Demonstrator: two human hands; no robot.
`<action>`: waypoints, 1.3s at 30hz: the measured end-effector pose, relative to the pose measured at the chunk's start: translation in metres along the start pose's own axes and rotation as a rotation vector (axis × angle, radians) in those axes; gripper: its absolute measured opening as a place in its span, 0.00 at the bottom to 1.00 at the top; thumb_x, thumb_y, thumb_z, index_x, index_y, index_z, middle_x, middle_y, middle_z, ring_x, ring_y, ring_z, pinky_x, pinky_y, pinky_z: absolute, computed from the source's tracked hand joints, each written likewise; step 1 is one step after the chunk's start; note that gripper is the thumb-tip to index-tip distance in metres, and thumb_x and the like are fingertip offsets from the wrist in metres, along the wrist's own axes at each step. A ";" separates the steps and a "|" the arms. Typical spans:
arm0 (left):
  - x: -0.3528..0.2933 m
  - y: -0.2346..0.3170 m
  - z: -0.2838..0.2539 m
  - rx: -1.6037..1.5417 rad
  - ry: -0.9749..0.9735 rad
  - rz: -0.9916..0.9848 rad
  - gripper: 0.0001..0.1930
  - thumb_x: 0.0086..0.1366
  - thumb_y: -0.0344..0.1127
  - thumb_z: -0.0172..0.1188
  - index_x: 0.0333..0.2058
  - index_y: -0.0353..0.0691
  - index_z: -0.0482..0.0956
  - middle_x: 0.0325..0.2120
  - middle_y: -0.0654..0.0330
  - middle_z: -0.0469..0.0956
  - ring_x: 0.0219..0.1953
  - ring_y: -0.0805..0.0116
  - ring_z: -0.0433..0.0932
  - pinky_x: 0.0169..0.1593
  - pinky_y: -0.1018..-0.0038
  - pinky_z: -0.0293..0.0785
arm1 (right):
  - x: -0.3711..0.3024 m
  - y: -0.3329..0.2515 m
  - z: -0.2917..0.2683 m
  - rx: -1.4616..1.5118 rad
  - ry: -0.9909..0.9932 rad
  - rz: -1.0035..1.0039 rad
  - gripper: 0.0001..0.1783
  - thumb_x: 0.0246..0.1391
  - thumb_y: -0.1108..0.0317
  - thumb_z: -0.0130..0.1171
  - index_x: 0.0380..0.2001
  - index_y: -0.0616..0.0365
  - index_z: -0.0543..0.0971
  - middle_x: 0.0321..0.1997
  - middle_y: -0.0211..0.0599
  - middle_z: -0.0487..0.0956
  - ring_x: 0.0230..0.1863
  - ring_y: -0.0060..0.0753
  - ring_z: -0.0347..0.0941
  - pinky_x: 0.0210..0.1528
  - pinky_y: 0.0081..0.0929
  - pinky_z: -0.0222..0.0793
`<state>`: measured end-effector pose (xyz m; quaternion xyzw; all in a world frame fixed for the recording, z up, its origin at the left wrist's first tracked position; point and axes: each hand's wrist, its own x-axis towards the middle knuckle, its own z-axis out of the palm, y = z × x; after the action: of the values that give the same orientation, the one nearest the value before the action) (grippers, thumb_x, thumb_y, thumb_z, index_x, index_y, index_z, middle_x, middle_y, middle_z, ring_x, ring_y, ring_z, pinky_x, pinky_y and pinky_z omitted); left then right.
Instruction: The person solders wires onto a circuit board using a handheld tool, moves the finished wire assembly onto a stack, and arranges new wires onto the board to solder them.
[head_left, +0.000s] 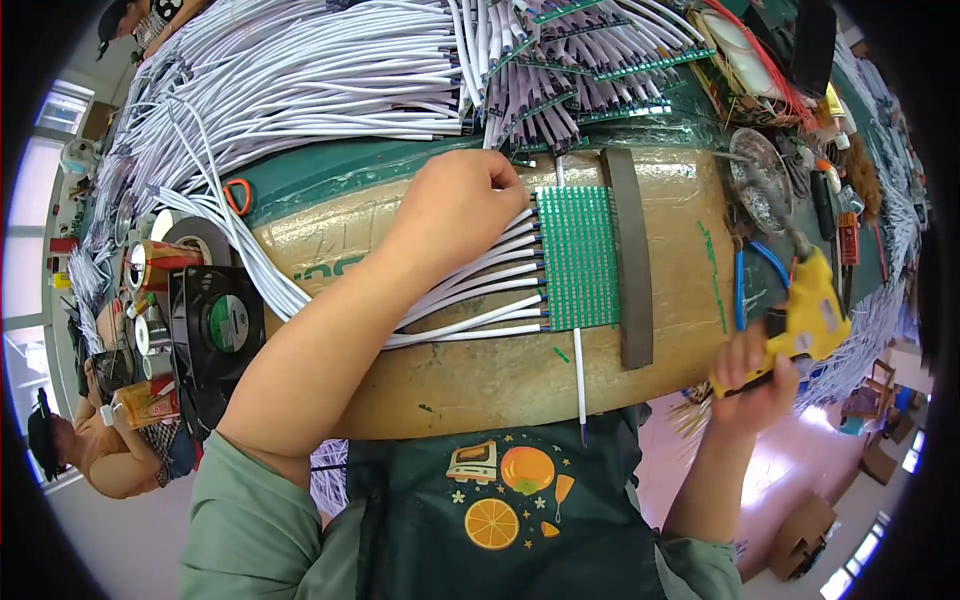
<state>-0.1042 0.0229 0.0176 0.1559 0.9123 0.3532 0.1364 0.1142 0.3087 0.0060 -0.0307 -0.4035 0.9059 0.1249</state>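
Note:
My left hand [465, 198] is closed with the fingers curled, at the upper left corner of a green circuit board panel [578, 258]. What its fingertips hold is hidden. White cables [500, 288] run from under my left forearm to the panel's left edge. My right hand [752, 378] grips the handle of a yellow soldering gun [815, 305] at the right side of the table. The gun's blurred metal front points up toward a round metal dish [760, 172]. Along the panel's right edge lies a dark grey bar [630, 260]. One white cable [579, 375] sticks out below the panel.
Bundles of white cables [330, 85] and narrow green boards [590, 70] cover the far side. Blue-handled pliers [740, 285] lie at the right. A black fan [215, 318], a drink can [165, 265] and orange-handled scissors [237, 197] are at the left. Another person [110, 450] sits beyond.

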 end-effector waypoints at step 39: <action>-0.001 0.001 0.008 0.019 0.073 0.028 0.11 0.53 0.39 0.64 0.30 0.36 0.82 0.28 0.48 0.82 0.34 0.51 0.81 0.42 0.63 0.76 | -0.001 0.054 0.079 -0.542 0.035 0.318 0.21 0.56 0.67 0.64 0.49 0.64 0.71 0.26 0.28 0.73 0.21 0.17 0.68 0.23 0.17 0.65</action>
<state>-0.1004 0.0280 0.0127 0.1568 0.9178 0.3519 0.0965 0.0923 0.2164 0.0193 -0.1412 -0.6182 0.7728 -0.0243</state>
